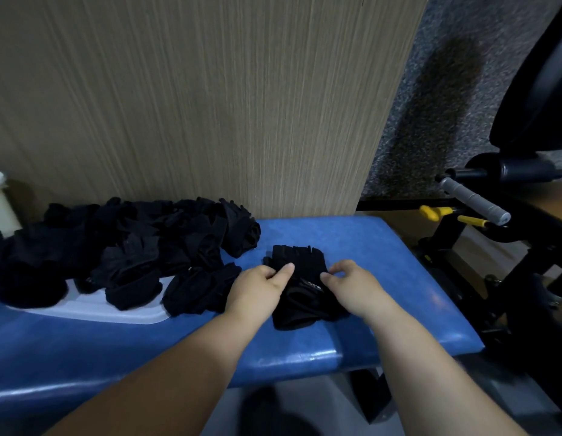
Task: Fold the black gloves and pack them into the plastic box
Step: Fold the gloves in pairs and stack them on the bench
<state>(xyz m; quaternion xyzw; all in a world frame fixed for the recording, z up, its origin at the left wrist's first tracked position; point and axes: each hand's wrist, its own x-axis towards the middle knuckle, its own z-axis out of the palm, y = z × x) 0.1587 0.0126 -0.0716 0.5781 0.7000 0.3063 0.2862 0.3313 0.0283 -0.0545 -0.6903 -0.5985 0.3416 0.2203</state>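
— Both forearms reach in from the near edge; what are they on?

— My left hand (263, 280) and right hand (347, 280) sit on one black glove (300, 286) lying flat on the blue desk (383, 247); each grip is pinching its fabric at the middle, thumb and fingertips closed on the cloth, left on the left edge, right on the right; nothing is lifted.

— How will it handle?

— Soft and light, I judge; limp knit or synthetic that creases where pressed and springs back if let go; the short finger stubs point away from me, the cuff lies toward me; I would take hold at the two side edges, as now, and press the fold flat before moving it.

— And the rest?

— A pile of black gloves (131, 247) lies heaped just left, near the wood-grain panel (210, 105); the plastic box is not clearly in view; a pale tray-like shape under the heap may be it, I cannot tell.

— Any writing?

— A small pale mark near the wrist strap, too blurred to read.
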